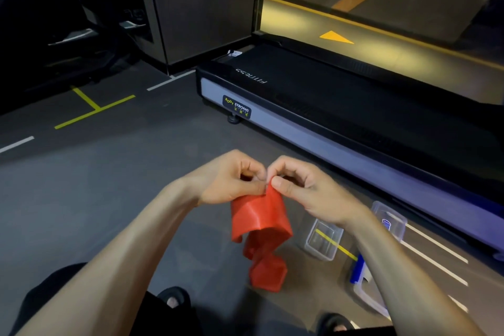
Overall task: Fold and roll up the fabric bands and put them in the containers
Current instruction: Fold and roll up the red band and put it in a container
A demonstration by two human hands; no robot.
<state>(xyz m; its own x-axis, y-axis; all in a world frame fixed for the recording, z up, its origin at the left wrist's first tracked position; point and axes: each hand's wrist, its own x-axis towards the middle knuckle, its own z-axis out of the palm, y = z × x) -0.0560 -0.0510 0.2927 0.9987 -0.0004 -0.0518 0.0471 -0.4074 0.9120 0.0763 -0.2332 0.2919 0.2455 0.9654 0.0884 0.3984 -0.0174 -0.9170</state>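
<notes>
Hands meet at frame centre: left hand (231, 180) & right hand (297, 185) both pinch top edge of red band (261, 229), rest dangling twisted. Risk: twist spoils fold; thin pinch may slip. Clear container (323, 240) lower right, w/ nothing inside.

Band (261, 229) left of containers (323, 240), treadmill (341, 106) behind.

A dark grey floor (114, 180) carries white and yellow-green tape lines (94, 109). A black treadmill (321, 106) with a grey side rail stands along a large window (381, 8), beyond which lies a yellow-lit pavement with an orange arrow (336, 37). A dark wall panel (201, 5) rises left of the glass.
</notes>
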